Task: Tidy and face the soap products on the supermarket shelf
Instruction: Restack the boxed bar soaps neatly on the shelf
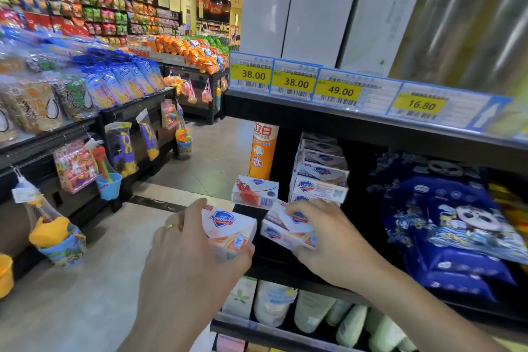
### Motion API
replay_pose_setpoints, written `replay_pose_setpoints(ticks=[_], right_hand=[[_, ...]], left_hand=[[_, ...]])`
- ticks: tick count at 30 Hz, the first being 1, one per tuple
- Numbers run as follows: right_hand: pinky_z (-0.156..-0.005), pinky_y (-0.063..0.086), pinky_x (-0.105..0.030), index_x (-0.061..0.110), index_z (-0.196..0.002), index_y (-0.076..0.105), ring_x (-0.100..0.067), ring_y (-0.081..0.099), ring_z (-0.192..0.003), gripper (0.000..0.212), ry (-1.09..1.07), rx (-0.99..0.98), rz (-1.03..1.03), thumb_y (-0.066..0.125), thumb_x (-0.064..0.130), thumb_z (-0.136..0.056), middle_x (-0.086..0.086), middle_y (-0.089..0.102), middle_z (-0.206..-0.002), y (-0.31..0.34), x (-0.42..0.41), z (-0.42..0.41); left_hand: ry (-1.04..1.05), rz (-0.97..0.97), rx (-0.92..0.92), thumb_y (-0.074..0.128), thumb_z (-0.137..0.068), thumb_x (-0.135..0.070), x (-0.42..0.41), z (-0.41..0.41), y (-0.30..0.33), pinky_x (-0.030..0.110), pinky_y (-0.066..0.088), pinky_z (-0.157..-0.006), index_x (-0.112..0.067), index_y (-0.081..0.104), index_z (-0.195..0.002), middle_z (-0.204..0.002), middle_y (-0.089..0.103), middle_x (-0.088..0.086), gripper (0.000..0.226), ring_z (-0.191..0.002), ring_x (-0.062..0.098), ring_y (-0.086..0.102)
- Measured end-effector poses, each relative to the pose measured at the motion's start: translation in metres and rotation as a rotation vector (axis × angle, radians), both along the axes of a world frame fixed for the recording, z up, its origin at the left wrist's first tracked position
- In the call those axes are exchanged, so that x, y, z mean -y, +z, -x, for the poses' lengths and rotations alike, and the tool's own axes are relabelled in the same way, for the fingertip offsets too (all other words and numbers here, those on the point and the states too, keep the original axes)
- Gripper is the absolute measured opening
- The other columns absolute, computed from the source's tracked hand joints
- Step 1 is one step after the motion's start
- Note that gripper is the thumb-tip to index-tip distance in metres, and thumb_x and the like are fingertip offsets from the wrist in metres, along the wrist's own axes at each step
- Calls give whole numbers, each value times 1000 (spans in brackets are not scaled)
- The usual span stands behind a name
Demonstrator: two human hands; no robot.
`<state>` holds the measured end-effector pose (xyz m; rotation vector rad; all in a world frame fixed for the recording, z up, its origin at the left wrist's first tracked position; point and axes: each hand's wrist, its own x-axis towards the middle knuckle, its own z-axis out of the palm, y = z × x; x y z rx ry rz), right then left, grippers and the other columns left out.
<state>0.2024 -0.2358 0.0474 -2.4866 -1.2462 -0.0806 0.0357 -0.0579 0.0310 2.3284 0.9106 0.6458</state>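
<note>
My left hand (188,243) grips a white Safeguard soap box (228,227) with an orange band, held just off the left end of the black shelf (285,268). My right hand (323,234) holds another white Safeguard box (285,233) lying tilted on the shelf. Behind them a red-and-white soap box (254,193) sits at the shelf's left end. A stack of Safeguard boxes (320,174) rises further back, its lower boxes partly hidden by my right hand.
An orange bottle (263,151) stands at the shelf's left end. Dark blue panda-print packs (451,226) fill the right part of the shelf. Price tags (337,91) line the shelf above. White and green bottles (314,311) sit on the shelf below. Snack displays (85,94) flank the aisle floor at left.
</note>
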Motion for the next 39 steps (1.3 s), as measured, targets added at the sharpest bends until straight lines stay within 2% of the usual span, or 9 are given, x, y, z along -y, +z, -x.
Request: replay_pose_setpoints(ticks=[3,5,11,14,18,27,31,35,39], right_hand=[[-102,33,-12,33,-128,60,-9,43,-121,50,-7,53,-76,78,18,-84,19,46,-132,-17,28,-5],[-102,34,-8,33,-121,64,-2,44,-123,42,-5,26,-149,80,17,-86,21,42,-128,-31,37,-11],[-97,42,-22,34,-119,74,-14,45,-112,45,-116,119,-281,89,19,-79,10,51,-121,-51,39,-23],[-96,50,-25,31,-130,66,-9,53,-112,55,-135,29,-370,86,16,-81,12,49,-124,-55,37,-22],[-87,50,-13,57,-127,42,5,54,-108,79,-259,-189,-572,76,2,-81,28,41,-124,-53,49,-16],[-85,52,-24,55,-126,43,-5,60,-99,88,-343,-305,-718,67,-11,-73,17,52,-123,-66,65,-8],[-87,53,-28,50,-129,46,-7,59,-99,85,-288,-272,-704,66,-9,-71,15,52,-122,-67,65,-7],[-85,51,-21,50,-131,45,-4,58,-104,90,-310,-198,-773,68,-14,-73,18,49,-126,-59,68,0],[-83,44,-12,31,-123,59,-6,58,-102,50,-113,136,-779,66,6,-81,16,53,-117,-21,61,15]], left_hand=[[-60,14,24,47,-51,-87,19,-12,1,32,44,-82,-46,24,-143,-123,45,-17,103,-118,13,45],[-91,22,41,52,-53,-86,30,-20,1,29,39,-80,-48,24,-142,-120,42,-20,101,-116,11,41],[-141,-18,61,65,-65,-83,58,-55,5,29,39,-83,-44,23,-147,-139,47,-13,100,-128,15,41],[-134,-37,64,64,-63,-86,67,-72,6,33,45,-86,-40,23,-150,-143,47,-9,106,-131,17,42],[-95,-65,58,63,-66,-88,78,-96,5,38,49,-95,-34,13,-157,-147,48,-3,117,-132,21,44],[16,-65,28,60,-60,-94,114,-141,-7,41,42,-105,-24,-22,-160,-147,49,6,147,-131,26,43],[44,-68,-40,53,-57,-101,117,-148,-7,42,38,-107,-24,-23,-160,-150,44,8,150,-133,27,40],[-32,-60,-82,45,-47,-106,105,-134,-5,43,38,-109,-27,-22,-161,-155,39,6,154,-137,26,37],[-41,-178,-129,28,-54,-104,63,-92,-15,40,40,-111,-32,10,-162,-161,35,-3,131,-143,21,34]])
